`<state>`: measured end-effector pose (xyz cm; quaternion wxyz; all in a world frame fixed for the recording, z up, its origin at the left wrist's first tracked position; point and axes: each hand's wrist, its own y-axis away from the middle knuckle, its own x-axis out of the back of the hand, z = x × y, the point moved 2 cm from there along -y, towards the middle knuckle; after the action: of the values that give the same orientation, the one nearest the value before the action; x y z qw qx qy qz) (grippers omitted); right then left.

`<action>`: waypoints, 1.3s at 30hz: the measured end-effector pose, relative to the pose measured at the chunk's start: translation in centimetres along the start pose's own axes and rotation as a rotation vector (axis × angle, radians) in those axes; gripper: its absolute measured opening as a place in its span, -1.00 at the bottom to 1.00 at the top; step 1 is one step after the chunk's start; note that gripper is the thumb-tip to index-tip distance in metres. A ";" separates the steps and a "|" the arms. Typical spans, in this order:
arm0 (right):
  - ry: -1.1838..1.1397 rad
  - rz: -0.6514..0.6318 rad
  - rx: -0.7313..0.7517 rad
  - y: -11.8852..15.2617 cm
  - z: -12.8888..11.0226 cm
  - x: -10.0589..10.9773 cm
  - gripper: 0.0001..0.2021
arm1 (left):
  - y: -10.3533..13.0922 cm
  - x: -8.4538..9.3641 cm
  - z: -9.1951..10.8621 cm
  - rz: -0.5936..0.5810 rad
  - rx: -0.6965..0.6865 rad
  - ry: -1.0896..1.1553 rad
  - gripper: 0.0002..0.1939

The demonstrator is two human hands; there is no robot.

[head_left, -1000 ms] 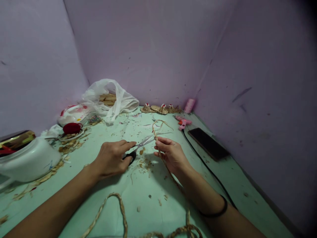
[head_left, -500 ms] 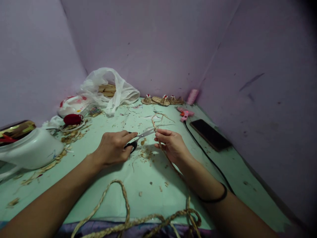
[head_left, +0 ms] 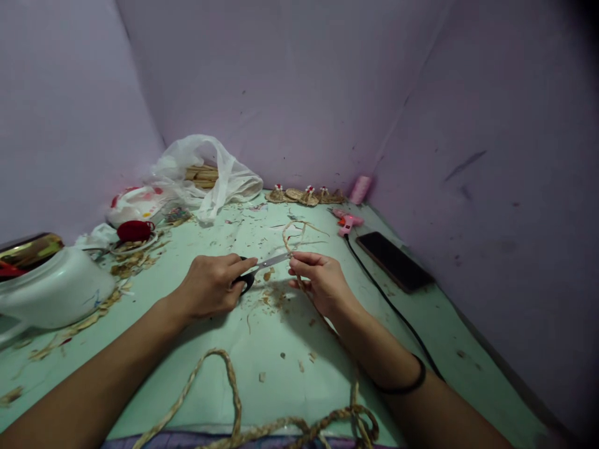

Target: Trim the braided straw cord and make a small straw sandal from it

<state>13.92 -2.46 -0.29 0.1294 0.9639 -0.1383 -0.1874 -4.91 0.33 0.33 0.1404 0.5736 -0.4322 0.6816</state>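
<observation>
Clamping w/ L hand (head_left: 210, 287) fingers on scissors (head_left: 264, 264), aiming blades at braided cord (head_left: 285, 237). Pinching same btwn thumb & fingertips of R hand (head_left: 322, 280), right by blade tips; touching or not, can't tell. Looping just ahead of fingertips, trailing back along R forearm. Lying nearer than both hands: more braid (head_left: 232, 381). Off ahead-right of R fingers: pink glue gun (head_left: 349, 222), phone (head_left: 394, 260). Farther beyond fingers: beaded woven pcs (head_left: 306, 199), white bag (head_left: 224, 178). Well left of L fingers: white pot (head_left: 77, 290).

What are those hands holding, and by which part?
Left hand: scissors, by the black handles. Right hand: braided cord, pinched near one end.
</observation>
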 end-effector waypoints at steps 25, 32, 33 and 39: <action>0.012 -0.040 0.036 0.0 -0.1 0.0 -0.78 | 0.1 -0.1 0.1 0.052 0.035 0.100 -0.54; 0.032 -0.033 0.057 0.1 0.0 -0.1 -0.81 | 0.1 -0.5 -0.1 0.082 -0.014 0.059 -0.55; 0.036 -0.033 0.058 0.1 0.0 -0.1 -0.80 | 0.2 -0.5 -0.1 0.078 -0.015 0.057 -0.55; 0.037 -0.038 0.059 0.2 -0.1 -0.1 -0.81 | 0.2 -0.6 -0.3 0.032 -0.006 0.080 -0.55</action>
<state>13.88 -2.56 -0.10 0.1001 0.9730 -0.1231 -0.1677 -5.06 0.61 -0.31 0.1485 0.5384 -0.4374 0.7048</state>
